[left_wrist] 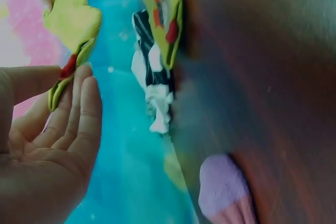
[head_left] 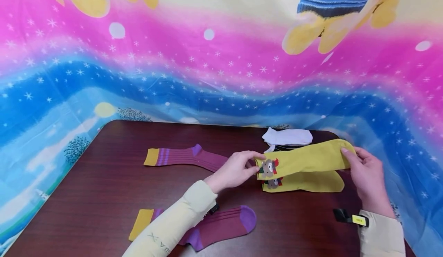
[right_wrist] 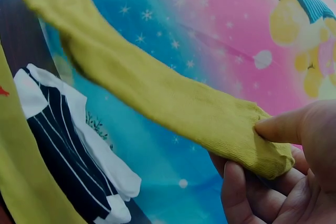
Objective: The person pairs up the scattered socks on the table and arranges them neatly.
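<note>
A yellow sock (head_left: 311,158) with a bear patch is held stretched in the air between both hands. My left hand (head_left: 238,170) pinches its cuff end; in the left wrist view the thumb and fingers of the left hand (left_wrist: 63,124) grip the cuff. At the toe end, my right hand (head_left: 369,176) pinches the fabric, and the right wrist view shows that hand (right_wrist: 278,166) with its thumb on top of the toe. Beneath the held sock, a second yellow sock (head_left: 311,182) lies on the table, its patch partly covered.
Two purple socks with yellow cuffs lie on the table (head_left: 86,195), one farther back (head_left: 180,157) and one nearer (head_left: 225,226), each partly behind the left arm. White socks (head_left: 288,137) rest at the back right; the right wrist view shows black striped fabric (right_wrist: 68,156) there.
</note>
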Motion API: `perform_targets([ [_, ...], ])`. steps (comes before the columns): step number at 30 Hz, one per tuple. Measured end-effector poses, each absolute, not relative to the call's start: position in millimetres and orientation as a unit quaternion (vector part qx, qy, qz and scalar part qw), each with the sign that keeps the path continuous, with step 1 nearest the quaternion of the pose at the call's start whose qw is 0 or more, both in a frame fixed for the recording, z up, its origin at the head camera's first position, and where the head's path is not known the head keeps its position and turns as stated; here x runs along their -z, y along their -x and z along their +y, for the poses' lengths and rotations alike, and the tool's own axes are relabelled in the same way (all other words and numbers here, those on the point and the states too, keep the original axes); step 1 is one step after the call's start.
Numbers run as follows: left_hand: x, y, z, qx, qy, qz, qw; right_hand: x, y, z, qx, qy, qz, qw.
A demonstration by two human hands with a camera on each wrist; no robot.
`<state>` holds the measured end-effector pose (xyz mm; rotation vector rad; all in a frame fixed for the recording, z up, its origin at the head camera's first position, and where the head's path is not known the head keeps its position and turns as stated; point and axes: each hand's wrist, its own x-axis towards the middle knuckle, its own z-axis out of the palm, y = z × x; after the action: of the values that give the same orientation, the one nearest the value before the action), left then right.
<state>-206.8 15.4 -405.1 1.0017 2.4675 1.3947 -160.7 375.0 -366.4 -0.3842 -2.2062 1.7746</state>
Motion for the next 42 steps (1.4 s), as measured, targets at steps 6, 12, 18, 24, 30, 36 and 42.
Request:
perform_targets([
  [6,412.0,203.8,28.8,-0.436,-0.342,0.829,0.077,370.6,156.2,383.2,-0.623,0.129,-0.761,0.129],
  [12,413.9,204.2,40.5,-0.423,-0.331,0.84,0.075,375.5,151.0,392.3,-0.643,0.127,-0.744,0.131],
  [18,417.1,205.4,48.7,-0.415,-0.308,0.85,0.102,386.6,150.3,402.9,-0.627,0.131,-0.76,0.112],
  [24,420.8,208.4,55.9,-0.389,-0.312,0.86,0.107,402.8,152.2,412.7,-0.589,0.13,-0.794,0.081],
  [30,425.3,211.9,62.1,-0.368,-0.293,0.874,0.122,417.7,155.7,414.5,-0.507,0.138,-0.848,0.063],
  [36,427.2,212.4,67.2,-0.34,-0.273,0.89,0.135,429.9,157.0,418.1,-0.458,0.163,-0.874,0.02],
  [42,429.1,214.0,71.0,-0.309,-0.26,0.905,0.132,435.0,156.4,426.8,-0.454,0.162,-0.875,-0.034],
])
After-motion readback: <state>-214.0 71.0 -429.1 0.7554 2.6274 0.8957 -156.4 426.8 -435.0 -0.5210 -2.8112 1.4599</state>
